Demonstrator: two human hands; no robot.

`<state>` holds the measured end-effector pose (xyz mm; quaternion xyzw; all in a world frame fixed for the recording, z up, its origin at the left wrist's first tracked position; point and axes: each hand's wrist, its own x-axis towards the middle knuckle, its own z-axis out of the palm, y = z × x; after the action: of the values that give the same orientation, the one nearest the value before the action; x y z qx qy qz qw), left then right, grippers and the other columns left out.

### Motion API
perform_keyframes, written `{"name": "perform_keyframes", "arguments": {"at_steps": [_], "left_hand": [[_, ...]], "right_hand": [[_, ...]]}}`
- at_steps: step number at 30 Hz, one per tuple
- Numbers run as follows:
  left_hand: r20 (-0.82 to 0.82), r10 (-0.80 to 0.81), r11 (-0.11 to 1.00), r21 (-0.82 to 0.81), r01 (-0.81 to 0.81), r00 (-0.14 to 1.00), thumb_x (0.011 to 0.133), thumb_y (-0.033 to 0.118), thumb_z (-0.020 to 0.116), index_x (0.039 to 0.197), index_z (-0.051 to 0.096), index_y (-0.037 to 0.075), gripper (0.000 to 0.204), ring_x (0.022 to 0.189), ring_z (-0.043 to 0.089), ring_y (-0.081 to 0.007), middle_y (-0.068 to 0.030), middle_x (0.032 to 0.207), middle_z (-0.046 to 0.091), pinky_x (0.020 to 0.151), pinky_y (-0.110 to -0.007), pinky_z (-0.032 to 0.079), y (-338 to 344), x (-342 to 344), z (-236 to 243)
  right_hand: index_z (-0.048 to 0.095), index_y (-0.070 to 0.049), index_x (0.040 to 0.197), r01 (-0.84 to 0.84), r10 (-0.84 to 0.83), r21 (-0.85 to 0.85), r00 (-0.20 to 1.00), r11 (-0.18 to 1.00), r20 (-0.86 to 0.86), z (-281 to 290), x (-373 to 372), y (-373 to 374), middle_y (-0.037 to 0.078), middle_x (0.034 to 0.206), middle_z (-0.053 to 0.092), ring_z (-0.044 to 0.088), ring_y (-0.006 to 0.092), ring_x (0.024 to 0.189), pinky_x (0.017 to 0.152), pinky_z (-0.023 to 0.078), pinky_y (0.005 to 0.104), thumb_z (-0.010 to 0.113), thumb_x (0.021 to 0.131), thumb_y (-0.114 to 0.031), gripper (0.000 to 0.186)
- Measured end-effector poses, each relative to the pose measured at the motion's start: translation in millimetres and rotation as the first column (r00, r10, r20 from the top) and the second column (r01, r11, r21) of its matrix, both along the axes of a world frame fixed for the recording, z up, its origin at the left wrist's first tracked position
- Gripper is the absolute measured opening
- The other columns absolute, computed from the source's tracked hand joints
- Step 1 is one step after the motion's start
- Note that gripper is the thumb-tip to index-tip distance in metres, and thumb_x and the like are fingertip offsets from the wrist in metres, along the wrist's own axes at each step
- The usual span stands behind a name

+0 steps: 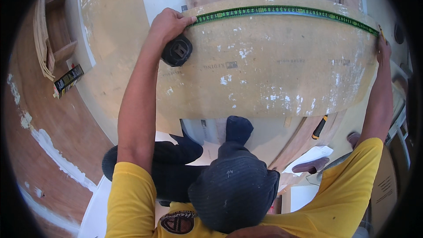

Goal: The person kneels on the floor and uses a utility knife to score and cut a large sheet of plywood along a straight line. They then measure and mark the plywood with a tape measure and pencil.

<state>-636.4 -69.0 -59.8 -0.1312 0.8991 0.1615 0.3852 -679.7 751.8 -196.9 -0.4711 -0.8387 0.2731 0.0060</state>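
A black tape measure lies by my left wrist on a tan sheet speckled with white paint. Its green blade stretches along the far edge of the sheet, bowing toward the right. My left hand is closed at the case end, with the thumb pressed on the blade. At the far right, my right hand pinches a pencil beside the other end of the blade. Whether its fingers also grip the blade's tip is too small to tell.
My dark-clothed knees and feet are at the sheet's near edge. A tool with a black and yellow handle lies to the right, near a sandal and white paper. A wooden frame and small black box are at left.
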Motion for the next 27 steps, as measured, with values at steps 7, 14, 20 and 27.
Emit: {"name": "perform_keyframes", "arguments": {"at_steps": [7,14,20,27], "left_hand": [[0.013,0.008,1.000,0.023,-0.008,1.000,0.082,0.045,0.075,0.078,0.076,0.002,0.043,0.068,0.069,-0.0223,-0.0106,0.068,0.071,0.070,-0.036,0.052,0,-1,0],[-0.039,-0.031,0.999,-0.029,0.030,0.999,0.080,0.046,0.075,0.084,0.077,0.001,0.046,0.075,0.070,-0.0300,-0.0159,0.076,0.072,0.075,-0.040,0.054,0,1,-2],[-0.072,-0.013,1.000,-0.025,0.011,0.997,0.080,0.047,0.075,0.085,0.077,0.001,0.046,0.078,0.070,-0.0324,-0.0181,0.079,0.072,0.075,-0.041,0.054,-1,5,-3],[-0.115,-0.014,1.000,-0.025,0.011,0.993,0.079,0.047,0.077,0.072,0.073,0.000,0.047,0.065,0.065,-0.0258,-0.0140,0.067,0.068,0.067,-0.038,0.051,-1,6,-2]], "right_hand": [[0.064,0.003,0.121,-0.119,0.128,0.064,0.981,0.991,-0.147,-8,9,-13,0.012,0.107,0.065,0.060,0.0184,0.095,0.085,0.047,0.0302,0.072,0.084,-0.055,0.069],[0.064,0.005,0.118,-0.249,0.223,0.364,0.968,0.898,0.110,0,7,-31,0.028,0.117,0.065,0.063,0.0394,0.111,0.097,0.046,0.0439,0.056,0.084,-0.050,0.065],[0.058,0.008,0.124,-0.190,0.166,0.366,0.981,0.911,0.096,-2,4,-50,0.030,0.123,0.062,0.058,0.0450,0.118,0.102,0.043,0.0454,0.051,0.084,-0.047,0.068],[0.054,0.002,0.133,-0.181,0.101,0.410,0.972,0.894,0.210,25,15,-88,0.029,0.127,0.061,0.057,0.0445,0.121,0.104,0.042,0.0490,0.048,0.087,-0.053,0.071]]}}
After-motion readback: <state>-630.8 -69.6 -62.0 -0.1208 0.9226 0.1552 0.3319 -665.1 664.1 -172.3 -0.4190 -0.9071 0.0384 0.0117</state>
